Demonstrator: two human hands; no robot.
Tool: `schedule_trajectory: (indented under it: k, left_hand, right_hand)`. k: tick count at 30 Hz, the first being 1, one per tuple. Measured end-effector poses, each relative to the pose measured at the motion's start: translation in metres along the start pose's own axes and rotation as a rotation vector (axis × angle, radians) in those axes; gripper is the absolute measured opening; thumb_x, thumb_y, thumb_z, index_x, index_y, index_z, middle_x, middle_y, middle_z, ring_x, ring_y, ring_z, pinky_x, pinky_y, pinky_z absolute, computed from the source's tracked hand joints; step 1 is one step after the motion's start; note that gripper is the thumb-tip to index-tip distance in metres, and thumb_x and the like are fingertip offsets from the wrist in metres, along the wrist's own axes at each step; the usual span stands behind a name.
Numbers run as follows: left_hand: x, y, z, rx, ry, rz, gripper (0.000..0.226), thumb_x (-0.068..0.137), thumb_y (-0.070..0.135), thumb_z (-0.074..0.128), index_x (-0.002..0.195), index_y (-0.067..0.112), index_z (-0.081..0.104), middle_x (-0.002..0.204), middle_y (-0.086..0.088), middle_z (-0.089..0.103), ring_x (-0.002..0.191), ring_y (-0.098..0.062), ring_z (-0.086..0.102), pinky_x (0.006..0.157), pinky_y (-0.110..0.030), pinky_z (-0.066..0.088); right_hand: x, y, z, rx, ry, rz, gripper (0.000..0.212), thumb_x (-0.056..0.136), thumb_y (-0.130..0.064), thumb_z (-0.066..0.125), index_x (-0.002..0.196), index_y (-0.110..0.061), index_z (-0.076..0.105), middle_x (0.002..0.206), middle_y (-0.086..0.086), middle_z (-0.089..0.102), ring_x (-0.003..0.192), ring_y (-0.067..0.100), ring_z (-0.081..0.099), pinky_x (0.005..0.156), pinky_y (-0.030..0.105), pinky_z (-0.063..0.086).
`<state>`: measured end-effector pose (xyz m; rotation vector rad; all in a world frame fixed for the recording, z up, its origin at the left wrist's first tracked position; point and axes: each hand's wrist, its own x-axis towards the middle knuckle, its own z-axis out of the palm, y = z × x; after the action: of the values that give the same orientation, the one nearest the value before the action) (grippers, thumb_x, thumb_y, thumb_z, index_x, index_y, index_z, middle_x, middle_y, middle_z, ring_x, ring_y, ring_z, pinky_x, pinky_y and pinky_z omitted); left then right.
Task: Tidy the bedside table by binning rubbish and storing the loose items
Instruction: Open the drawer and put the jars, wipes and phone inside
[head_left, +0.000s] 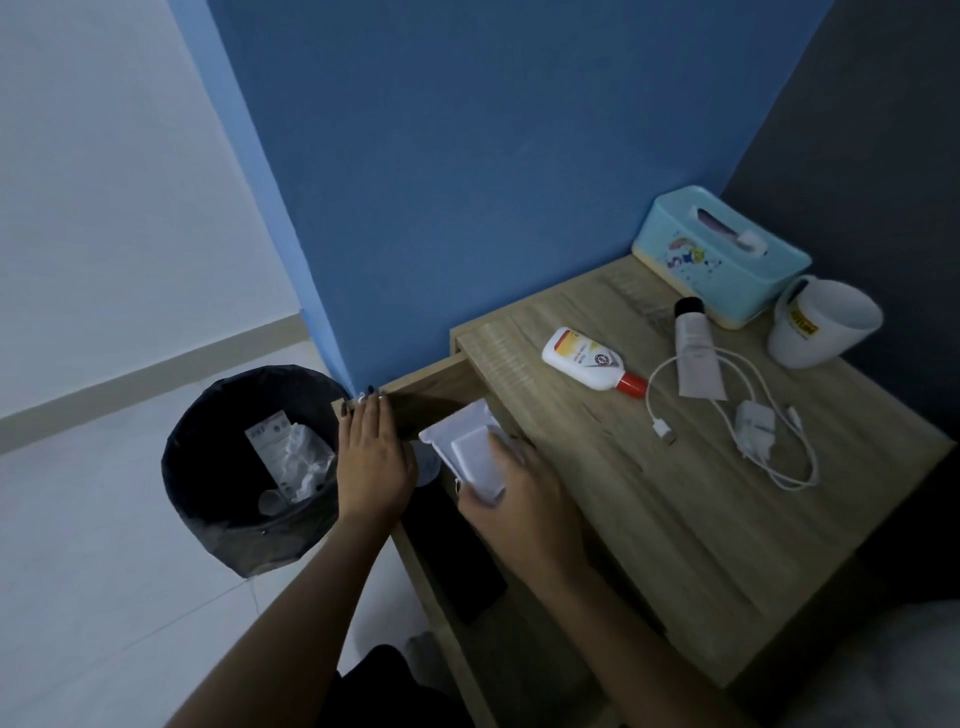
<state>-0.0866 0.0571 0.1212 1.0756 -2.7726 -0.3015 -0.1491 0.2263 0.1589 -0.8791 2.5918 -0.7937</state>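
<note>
The wooden bedside table (675, 509) has its drawer (415, 395) pulled out to the left. My left hand (371, 457) rests on the drawer's front edge, fingers curled over it. My right hand (524, 493) holds a white pouch (467, 441) over the open drawer. A dark flat item (457, 561) lies inside the drawer. On the tabletop lie a white bottle with a red cap (587, 361), a grey tube with a black cap (693, 351) and a white charger with its cable (753, 426).
A black-lined bin (208, 514) with crumpled paper inside stands on the floor left of the drawer. A teal tissue box (722, 257) and a white mug (821, 322) sit at the table's back right by the blue wall.
</note>
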Motion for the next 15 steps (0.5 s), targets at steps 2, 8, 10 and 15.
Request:
schedule_trajectory:
  k: [2,8,10,15]
  left_hand:
    - [-0.001,0.0,0.001,0.003,0.008,-0.003,0.062,0.085,0.022,0.039,0.14,-0.005,0.037,0.147,-0.023,0.039,0.14,-0.035,0.033,0.119,-0.045,0.016]
    - [0.001,0.0,0.006,-0.013,0.047,0.011,0.07,0.081,0.031,0.024,0.139,-0.005,0.04,0.145,-0.023,0.043,0.137,-0.036,0.037,0.117,-0.046,0.019]
    - [0.002,0.0,0.008,-0.013,0.053,0.011,0.071,0.08,0.031,0.025,0.139,-0.005,0.04,0.145,-0.023,0.042,0.138,-0.035,0.036,0.118,-0.046,0.018]
    - [0.001,-0.002,0.009,-0.012,0.053,0.015,0.071,0.08,0.031,0.026,0.14,-0.004,0.038,0.146,-0.022,0.041,0.139,-0.034,0.034,0.119,-0.044,0.015]
  right_hand:
    - [-0.006,0.009,0.02,-0.022,-0.011,0.037,0.073,0.086,-0.058,0.05,0.148,-0.034,0.02,0.15,0.001,0.034,0.135,0.018,0.037,0.105,0.039,0.043]
    - [0.015,0.046,0.071,-0.059,0.024,0.342,0.07,0.09,-0.046,0.054,0.149,-0.024,0.024,0.15,0.002,0.03,0.134,0.019,0.038,0.108,0.044,0.038]
    - [0.029,0.055,0.076,0.042,0.186,0.611,0.058,0.093,-0.037,0.055,0.143,-0.014,0.037,0.143,0.006,0.039,0.128,0.024,0.043,0.103,0.06,0.038]
    - [0.008,0.07,0.105,-0.182,-0.165,0.156,0.077,0.089,-0.037,0.058,0.151,-0.017,0.017,0.157,0.009,0.021,0.142,0.028,0.024,0.114,0.045,0.027]
